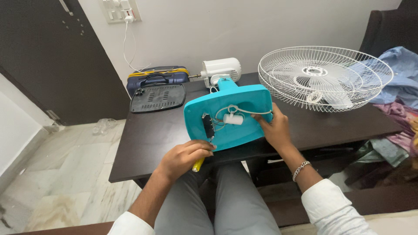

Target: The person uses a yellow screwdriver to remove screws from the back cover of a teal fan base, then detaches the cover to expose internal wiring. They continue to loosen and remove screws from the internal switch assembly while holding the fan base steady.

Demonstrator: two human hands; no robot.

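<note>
My left hand (185, 159) is curled shut around a yellow-handled screwdriver (199, 163), knuckles up, wrist bent in from lower left, forearm bare below a rolled white sleeve. The tool's tip sits at the lower left of the teal fan base (244, 98), just under the small black terminal block (208, 126); the shaft is mostly hidden by my fingers. My right hand (273, 128) grips the base's right edge, thumb over the open underside, fingers wrapped behind; a chain bracelet (300, 169) sits on that wrist. The base is tipped up toward me, underside facing the camera, its lower edge at the near rim of the dark table (143, 143), above my lap. Inside it are a white capacitor (234, 119) and looped white wires. The white motor housing (221, 69) lies behind, joined to the base. A black bottom cover (157, 98) lies flat to the left, well apart. A white wire fan guard (324, 78) rests on the right of the table, with blades inside.
</note>
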